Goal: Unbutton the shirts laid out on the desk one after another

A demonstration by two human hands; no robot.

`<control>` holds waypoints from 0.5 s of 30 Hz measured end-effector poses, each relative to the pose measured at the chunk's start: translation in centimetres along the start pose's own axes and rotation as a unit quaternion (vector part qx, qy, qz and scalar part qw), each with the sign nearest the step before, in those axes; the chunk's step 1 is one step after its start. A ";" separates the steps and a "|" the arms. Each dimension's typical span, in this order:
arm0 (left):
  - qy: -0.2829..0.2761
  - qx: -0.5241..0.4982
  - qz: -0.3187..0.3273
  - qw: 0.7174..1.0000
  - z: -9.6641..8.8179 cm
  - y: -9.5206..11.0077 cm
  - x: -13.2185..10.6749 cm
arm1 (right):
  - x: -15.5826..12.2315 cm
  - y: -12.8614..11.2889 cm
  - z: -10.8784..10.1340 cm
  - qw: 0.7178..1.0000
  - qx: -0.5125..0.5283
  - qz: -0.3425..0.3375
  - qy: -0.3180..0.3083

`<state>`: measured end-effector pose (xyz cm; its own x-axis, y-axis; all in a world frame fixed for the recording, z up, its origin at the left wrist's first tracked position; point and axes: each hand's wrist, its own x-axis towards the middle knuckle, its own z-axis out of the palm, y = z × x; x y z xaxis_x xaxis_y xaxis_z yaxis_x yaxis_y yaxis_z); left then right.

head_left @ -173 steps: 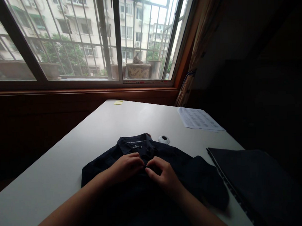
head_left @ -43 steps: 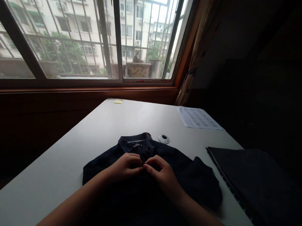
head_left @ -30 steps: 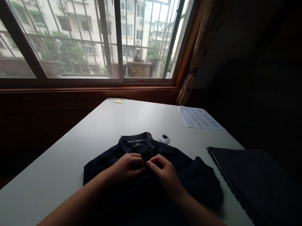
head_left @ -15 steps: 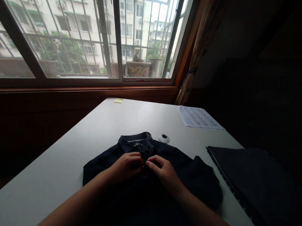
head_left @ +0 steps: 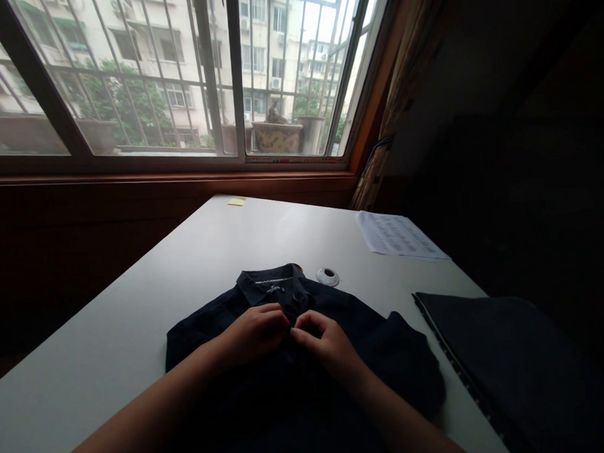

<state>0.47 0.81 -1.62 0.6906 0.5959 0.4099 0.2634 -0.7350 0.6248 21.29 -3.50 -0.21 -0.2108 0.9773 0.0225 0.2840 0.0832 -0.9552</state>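
Note:
A dark navy collared shirt (head_left: 377,343) lies front up on the white table (head_left: 136,327), its collar toward the window and its sleeves out to both sides. Just below the collar, my left hand (head_left: 261,328) is closed on the front placket. My right hand (head_left: 324,339) pinches the same placket from the other side, thumb and forefinger close to the left fingertips. Whatever small part of the cloth or button sits between the fingers is too dark to make out.
Past the collar sits a round white disc with a dark centre (head_left: 327,276). Printed sheets (head_left: 400,235) lie at the back right, a yellow sticky note (head_left: 236,202) at the far corner. A dark folded cloth or cover (head_left: 497,338) is on the right. The barred window (head_left: 175,78) stands behind.
My fingers have shifted only slightly at the placket, the right forefinger arching a little more. The shirt and the other things stay in place.

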 end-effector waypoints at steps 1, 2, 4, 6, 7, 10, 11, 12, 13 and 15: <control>0.000 0.001 -0.001 1.000 0.0 0.0 0.0 | 0.0 0.0 0.1 1.000 -0.010 -0.006 0.007; 0.000 0.002 -0.002 1.000 -0.1 0.1 0.0 | -0.1 0.0 0.1 1.000 -0.018 -0.011 0.014; 0.003 0.001 -0.001 1.000 -0.1 0.2 0.0 | -0.1 -0.1 0.2 0.999 -0.024 -0.019 0.027; 0.005 0.000 0.002 1.000 -0.2 0.3 0.1 | -0.2 -0.3 0.2 0.999 -0.017 -0.018 0.034; 0.006 0.000 0.004 1.000 -0.2 0.4 0.1 | -0.2 -0.4 0.2 0.999 -0.011 -0.016 0.037; 0.015 0.003 0.008 1.000 -0.2 0.5 0.2 | -0.3 -0.6 0.1 0.999 0.009 -0.003 0.039; 0.018 0.006 0.011 1.000 -0.2 0.6 0.2 | -0.2 -0.6 0.1 0.999 0.016 0.001 0.038; 0.022 0.009 0.015 1.000 -0.2 0.6 0.2 | -0.2 -0.6 0.1 0.999 0.023 0.005 0.036; 0.023 0.014 0.019 0.999 -0.2 0.6 0.1 | -0.2 -0.5 0.0 0.999 0.031 0.009 0.034; 0.025 0.027 0.027 0.999 -0.1 0.6 0.0 | -0.1 -0.3 0.0 0.998 0.048 0.015 0.027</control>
<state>0.59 0.39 -1.20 0.6703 0.5690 0.4763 0.2627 -0.7823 0.5648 21.24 -3.63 0.09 -0.1511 0.9885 0.0061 0.1985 0.0364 -0.9794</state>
